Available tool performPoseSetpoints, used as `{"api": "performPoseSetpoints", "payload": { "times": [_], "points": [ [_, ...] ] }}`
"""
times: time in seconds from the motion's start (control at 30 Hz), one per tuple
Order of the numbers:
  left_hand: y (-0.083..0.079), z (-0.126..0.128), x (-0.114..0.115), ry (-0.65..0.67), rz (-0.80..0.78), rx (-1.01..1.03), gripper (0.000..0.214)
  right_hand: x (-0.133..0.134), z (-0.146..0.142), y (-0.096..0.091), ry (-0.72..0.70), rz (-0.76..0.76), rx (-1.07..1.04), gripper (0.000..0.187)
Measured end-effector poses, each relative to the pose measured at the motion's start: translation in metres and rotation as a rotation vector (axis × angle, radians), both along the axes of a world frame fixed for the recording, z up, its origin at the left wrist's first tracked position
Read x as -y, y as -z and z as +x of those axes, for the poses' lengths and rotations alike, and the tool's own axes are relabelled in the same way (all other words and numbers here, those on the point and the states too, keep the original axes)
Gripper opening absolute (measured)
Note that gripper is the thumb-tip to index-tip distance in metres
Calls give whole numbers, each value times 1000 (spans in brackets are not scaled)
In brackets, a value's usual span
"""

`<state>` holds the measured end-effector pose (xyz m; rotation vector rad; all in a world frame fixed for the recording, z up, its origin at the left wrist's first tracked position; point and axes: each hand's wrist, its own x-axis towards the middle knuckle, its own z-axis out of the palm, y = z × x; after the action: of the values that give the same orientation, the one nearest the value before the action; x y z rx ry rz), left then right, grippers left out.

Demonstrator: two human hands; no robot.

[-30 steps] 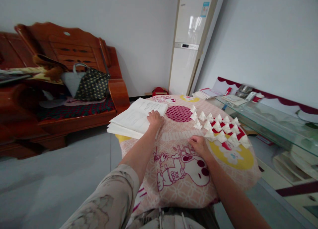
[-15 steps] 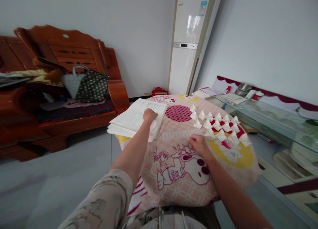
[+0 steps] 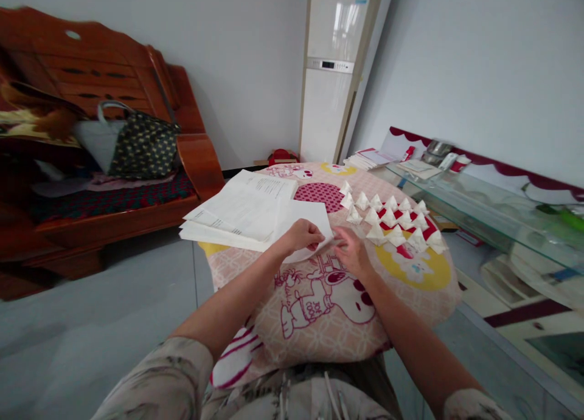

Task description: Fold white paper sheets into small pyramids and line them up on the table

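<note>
A loose white sheet of paper [image 3: 308, 216] lies over the pink cartoon cushion [image 3: 328, 304] on my lap. My left hand [image 3: 302, 235] is closed on the sheet's near edge. My right hand [image 3: 349, 250] pinches the same edge right beside it, at the sheet's corner. A stack of printed papers [image 3: 237, 210] rests on the cushion's far left. Several small folded white paper pieces [image 3: 392, 220] stand in rows on the cushion to the right of my hands.
A wooden bench [image 3: 91, 165] with a dotted handbag [image 3: 139, 146] stands at the left. A tall white air conditioner [image 3: 328, 73] fills the corner. A glass-topped table [image 3: 493, 210] with papers and cups runs along the right wall. Grey floor lies between bench and cushion.
My left hand pulled one sheet off the paper stack toward me. My right hand rose from the cushion and met it at the sheet's edge. The view shifted slightly right.
</note>
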<state>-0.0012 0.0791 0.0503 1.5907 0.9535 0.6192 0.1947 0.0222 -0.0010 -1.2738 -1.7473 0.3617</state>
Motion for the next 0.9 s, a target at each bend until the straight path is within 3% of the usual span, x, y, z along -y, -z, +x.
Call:
{"api": "performPoseSetpoints", "payload": {
  "times": [0.13,0.23,0.37,0.47,0.63,0.73,0.9],
  "points": [
    [5,0,13,122,81,24,21,-2,6,4,-86,48,130,23],
    [3,-17,11,13,248,11,21,1,19,4,-94,67,147,26],
    [0,-48,6,-76,357,-68,23,20,34,-3,-196,-42,19,12],
    [-2,-66,10,25,437,-178,30,44,40,-11,-275,-161,-149,10],
    [-8,-86,25,285,496,-315,51,74,46,-18,4,-488,-465,29],
    [-12,-84,32,353,441,-315,55,74,47,-19,98,-460,-620,34],
    [-7,-61,37,361,213,-15,33,65,44,-23,88,-456,-629,36]
  ]
}}
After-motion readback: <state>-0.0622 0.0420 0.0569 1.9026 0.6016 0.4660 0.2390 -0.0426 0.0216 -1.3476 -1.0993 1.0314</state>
